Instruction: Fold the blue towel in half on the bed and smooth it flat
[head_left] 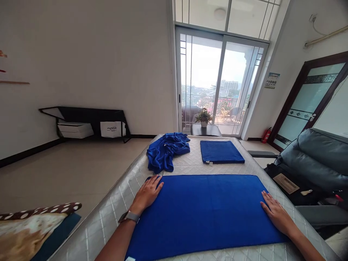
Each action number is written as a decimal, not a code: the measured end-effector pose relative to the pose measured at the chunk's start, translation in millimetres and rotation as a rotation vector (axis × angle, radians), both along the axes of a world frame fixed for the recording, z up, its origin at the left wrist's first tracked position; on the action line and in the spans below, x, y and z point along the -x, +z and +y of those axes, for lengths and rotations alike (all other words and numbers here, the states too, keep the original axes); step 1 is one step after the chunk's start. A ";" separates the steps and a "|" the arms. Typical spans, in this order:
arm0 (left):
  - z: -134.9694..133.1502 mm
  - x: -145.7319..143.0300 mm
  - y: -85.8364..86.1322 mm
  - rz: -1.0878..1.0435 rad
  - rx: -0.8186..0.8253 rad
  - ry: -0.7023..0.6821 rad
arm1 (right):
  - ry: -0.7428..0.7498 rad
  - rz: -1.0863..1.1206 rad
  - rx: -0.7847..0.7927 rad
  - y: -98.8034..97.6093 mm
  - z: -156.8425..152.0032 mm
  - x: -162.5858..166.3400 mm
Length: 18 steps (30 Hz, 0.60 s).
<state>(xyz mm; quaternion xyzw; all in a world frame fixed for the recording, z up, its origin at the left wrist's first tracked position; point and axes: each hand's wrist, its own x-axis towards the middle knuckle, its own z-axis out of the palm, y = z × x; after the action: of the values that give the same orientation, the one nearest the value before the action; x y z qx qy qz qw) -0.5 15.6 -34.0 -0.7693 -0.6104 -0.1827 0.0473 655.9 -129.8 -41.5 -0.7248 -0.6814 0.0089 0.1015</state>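
A blue towel [206,210] lies spread flat across the quilted grey mattress [108,214] in front of me. My left hand [146,194] rests flat on the towel's far left corner, fingers stretched out, with a watch on the wrist. My right hand [274,214] lies flat on the towel's right edge, fingers extended. Neither hand holds anything. Farther back, a folded blue towel [220,151] lies square on the mattress, and a crumpled pile of blue towels [165,150] sits to its left.
A grey sofa [318,159] stands close on the right. A small dark table with a potted plant [203,117] stands before the glass balcony doors [217,83]. A black low shelf [89,121] lines the left wall. A spotted cushion [29,228] lies near left.
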 end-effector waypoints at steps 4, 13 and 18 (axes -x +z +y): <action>-1.7 -1.7 3.1 -0.010 0.012 0.004 | 0.029 0.063 -0.022 2.6 1.9 -12.9; -9.5 -7.4 14.7 -0.036 0.045 0.021 | 0.049 0.052 -0.154 5.2 2.5 -35.9; -9.9 -9.3 16.9 -0.062 0.038 0.028 | 0.085 -0.068 -0.254 -1.8 -4.0 -39.8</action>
<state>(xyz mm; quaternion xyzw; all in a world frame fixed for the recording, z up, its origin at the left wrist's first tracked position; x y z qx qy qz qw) 8.8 5.8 -17.1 -0.7555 -0.6255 -0.1940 0.0164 695.7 -133.8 -43.3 -0.6766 -0.7100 -0.0977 0.1691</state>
